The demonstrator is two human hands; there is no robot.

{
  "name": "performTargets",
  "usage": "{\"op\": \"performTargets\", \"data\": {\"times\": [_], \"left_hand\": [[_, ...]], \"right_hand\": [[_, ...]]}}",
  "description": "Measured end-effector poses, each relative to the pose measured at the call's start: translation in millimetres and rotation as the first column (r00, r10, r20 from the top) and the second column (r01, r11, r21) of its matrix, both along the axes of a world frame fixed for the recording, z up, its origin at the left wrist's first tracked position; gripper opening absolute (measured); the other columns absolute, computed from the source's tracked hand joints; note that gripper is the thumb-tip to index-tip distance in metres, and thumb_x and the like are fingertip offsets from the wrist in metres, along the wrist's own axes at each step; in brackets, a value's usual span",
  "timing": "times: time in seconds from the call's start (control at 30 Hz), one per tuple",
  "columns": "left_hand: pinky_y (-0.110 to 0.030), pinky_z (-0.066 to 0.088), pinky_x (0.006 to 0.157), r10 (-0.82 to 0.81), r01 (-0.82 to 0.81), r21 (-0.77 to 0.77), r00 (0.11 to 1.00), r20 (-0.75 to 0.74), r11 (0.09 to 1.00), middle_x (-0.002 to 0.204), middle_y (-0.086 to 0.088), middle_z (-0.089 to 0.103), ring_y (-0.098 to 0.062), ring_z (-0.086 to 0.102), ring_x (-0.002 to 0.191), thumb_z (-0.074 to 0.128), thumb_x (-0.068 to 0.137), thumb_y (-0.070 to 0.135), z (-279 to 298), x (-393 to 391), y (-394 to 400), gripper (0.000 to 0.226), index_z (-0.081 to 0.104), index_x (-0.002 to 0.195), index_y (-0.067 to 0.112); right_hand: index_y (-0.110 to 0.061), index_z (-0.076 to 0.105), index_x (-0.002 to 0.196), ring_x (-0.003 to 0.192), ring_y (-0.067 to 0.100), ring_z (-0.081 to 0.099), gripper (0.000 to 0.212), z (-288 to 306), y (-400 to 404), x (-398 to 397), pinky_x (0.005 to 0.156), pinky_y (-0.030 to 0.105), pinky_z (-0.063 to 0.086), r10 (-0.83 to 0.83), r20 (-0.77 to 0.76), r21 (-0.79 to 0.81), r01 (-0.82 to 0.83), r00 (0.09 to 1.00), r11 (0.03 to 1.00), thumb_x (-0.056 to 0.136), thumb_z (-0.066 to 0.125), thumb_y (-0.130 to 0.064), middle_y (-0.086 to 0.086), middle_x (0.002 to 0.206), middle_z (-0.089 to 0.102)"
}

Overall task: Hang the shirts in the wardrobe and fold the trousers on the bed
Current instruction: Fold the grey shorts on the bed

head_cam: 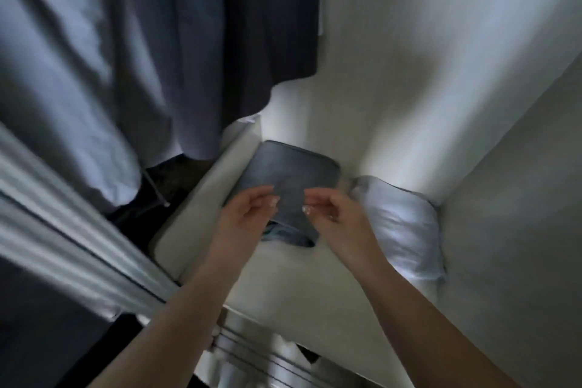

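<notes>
I see the left hand (pixel 248 214) and right hand (pixel 333 214) over the folded trousers (pixel 289 179) near the shelf's (pixel 283 277) back-left corner, fingers loosely curled, holding nothing.

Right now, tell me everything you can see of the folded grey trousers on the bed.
The folded grey trousers lie flat on the pale bed as a compact rectangle of dark blue-grey, denim-like cloth with rounded far corners. A looser layer peeks out at the near edge. They sit beside a light pillow, apart from it. The left hand and right hand are above the near end, fingers loosely curled; contact cannot be told.
</notes>
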State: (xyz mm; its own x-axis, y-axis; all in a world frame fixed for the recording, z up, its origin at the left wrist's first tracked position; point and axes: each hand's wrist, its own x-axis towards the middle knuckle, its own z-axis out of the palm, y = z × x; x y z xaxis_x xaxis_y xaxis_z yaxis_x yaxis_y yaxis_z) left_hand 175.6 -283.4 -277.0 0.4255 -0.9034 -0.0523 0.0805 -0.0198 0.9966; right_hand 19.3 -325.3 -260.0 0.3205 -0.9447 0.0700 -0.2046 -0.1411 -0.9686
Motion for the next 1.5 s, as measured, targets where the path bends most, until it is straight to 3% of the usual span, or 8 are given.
{"op": "performTargets", "data": {"times": [0.27,0.6,0.8,0.93,1.03,1.1,1.3,1.5], "left_hand": [[-0.013,0.050,0.076,0.409,-0.411,-0.094,0.911,-0.044,0.907,0.084,0.008,0.072,-0.002,0.065,0.080,0.062,0.089,0.004,33.9,33.0,178.1,0.017,0.066,0.100,0.015],[-0.017,0.051,0.077,0.865,-0.860,-0.098,0.500,0.028,0.501,0.093,0.000,0.073,-0.009,0.068,0.087,0.065,0.088,0.012,47.6,26.8,422.2,0.017,0.069,0.100,0.024],[-0.021,0.052,0.082,0.981,-0.980,-0.052,0.194,0.003,0.194,0.097,0.002,0.073,-0.010,0.068,0.091,0.065,0.089,0.015,37.6,-7.1,567.0,0.018,0.069,0.101,0.028],[-0.017,0.052,0.064,0.999,-1.000,0.006,0.000,-0.033,0.000,0.099,0.002,0.073,-0.013,0.066,0.079,0.067,0.088,0.022,28.8,-47.0,677.2,0.014,0.071,0.097,0.032],[-0.028,0.051,0.076,0.989,-0.988,0.055,-0.146,-0.024,-0.145,0.098,0.003,0.073,-0.014,0.067,0.086,0.070,0.079,0.033,22.5,-79.4,758.3,0.016,0.071,0.095,0.033],[-0.030,0.050,0.081,0.971,-0.970,0.064,-0.236,-0.042,-0.233,0.094,0.003,0.074,-0.009,0.067,0.086,0.070,0.085,0.022,17.0,-98.6,806.2,0.011,0.070,0.094,0.028],[-0.017,0.053,0.077,0.909,-0.911,0.088,-0.409,-0.082,-0.402,0.092,-0.001,0.073,-0.009,0.066,0.085,0.062,0.090,0.006,5.5,-143.6,911.0,0.015,0.067,0.097,0.018],[-0.024,0.052,0.083,0.873,-0.868,0.182,-0.482,-0.078,-0.463,0.098,-0.003,0.072,-0.010,0.067,0.086,0.061,0.091,0.008,-11.5,-160.3,967.5,0.014,0.066,0.102,0.016]], "right_hand": [[-0.033,0.062,0.093,0.082,-0.010,0.063,0.031,25.3,103.3,85.0,0.074,0.005,0.044,0.499,0.071,-0.020,-0.499,0.864,0.866,0.085,0.066,-0.003,-0.014,0.092,0.067],[-0.036,0.065,0.099,0.090,-0.006,0.063,0.028,42.9,300.5,163.1,0.077,0.005,0.044,0.918,0.007,-0.078,-0.915,0.396,0.395,0.086,0.066,-0.011,-0.019,0.095,0.069],[-0.035,0.066,0.103,0.095,-0.003,0.063,0.024,41.1,439.9,186.1,0.078,0.008,0.046,0.995,-0.023,-0.050,-0.994,0.096,0.095,0.087,0.066,-0.018,-0.015,0.100,0.068],[-0.032,0.064,0.105,0.091,-0.004,0.063,0.028,33.1,555.2,180.2,0.076,0.006,0.045,0.998,0.024,-0.031,-0.998,-0.061,-0.061,0.087,0.064,-0.011,-0.010,0.102,0.066],[-0.034,0.062,0.104,0.092,-0.001,0.063,0.030,24.4,639.8,168.7,0.077,0.010,0.047,0.984,0.039,-0.007,-0.985,-0.173,-0.173,0.087,0.064,-0.009,-0.008,0.103,0.065],[-0.034,0.061,0.103,0.091,-0.002,0.063,0.029,19.5,690.7,160.2,0.077,0.010,0.046,0.967,0.020,-0.011,-0.967,-0.256,-0.256,0.088,0.064,-0.010,-0.009,0.103,0.065],[-0.035,0.061,0.101,0.094,-0.001,0.062,0.027,-1.3,815.3,144.5,0.078,0.010,0.047,0.910,0.004,0.026,-0.909,-0.416,-0.415,0.089,0.063,-0.012,-0.011,0.103,0.066],[-0.037,0.062,0.097,0.091,-0.001,0.062,0.027,-26.1,888.3,149.0,0.078,0.011,0.048,0.870,-0.020,0.069,-0.868,-0.493,-0.491,0.088,0.064,-0.012,-0.012,0.101,0.067]]}}
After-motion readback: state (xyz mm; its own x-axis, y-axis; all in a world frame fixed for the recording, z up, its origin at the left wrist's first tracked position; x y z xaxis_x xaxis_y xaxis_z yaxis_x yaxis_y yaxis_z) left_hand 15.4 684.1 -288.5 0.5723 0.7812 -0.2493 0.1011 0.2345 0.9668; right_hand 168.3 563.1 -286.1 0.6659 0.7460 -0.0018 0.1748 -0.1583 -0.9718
